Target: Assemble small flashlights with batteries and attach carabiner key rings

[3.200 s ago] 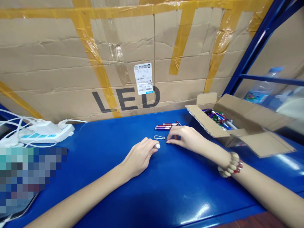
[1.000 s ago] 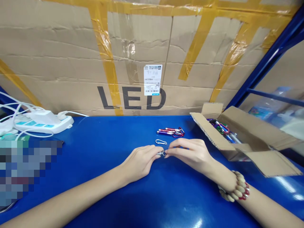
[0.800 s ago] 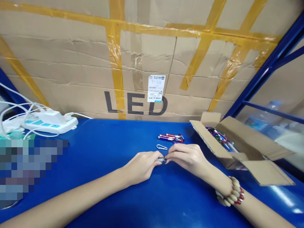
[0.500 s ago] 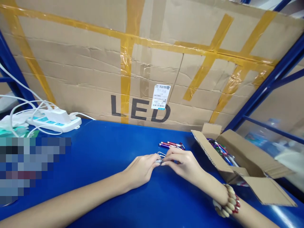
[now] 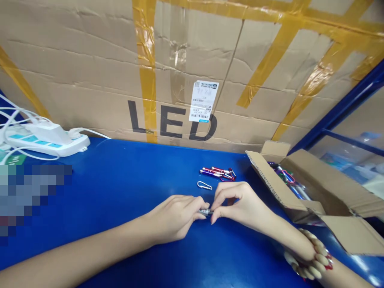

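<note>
My left hand (image 5: 177, 216) and my right hand (image 5: 240, 206) meet low over the blue table (image 5: 120, 188), both pinching a small silver flashlight (image 5: 206, 212) between their fingertips. The left fingers wrap its body; the right thumb and forefinger hold its end. A silver carabiner clip (image 5: 204, 185) lies loose just beyond the hands. Farther back, a few red and purple mini flashlights (image 5: 217, 173) lie side by side. My right wrist wears a bead bracelet (image 5: 312, 264).
An open cardboard box (image 5: 303, 188) with several coloured flashlights stands at the right. A large taped carton marked LED (image 5: 174, 80) walls off the back. A white power strip (image 5: 45, 140) with cables sits at the far left. A blurred patch covers the left edge.
My right hand came over from beside the carabiner and joined the left on the small flashlight. Both hands have stayed together since; the camera has shifted.
</note>
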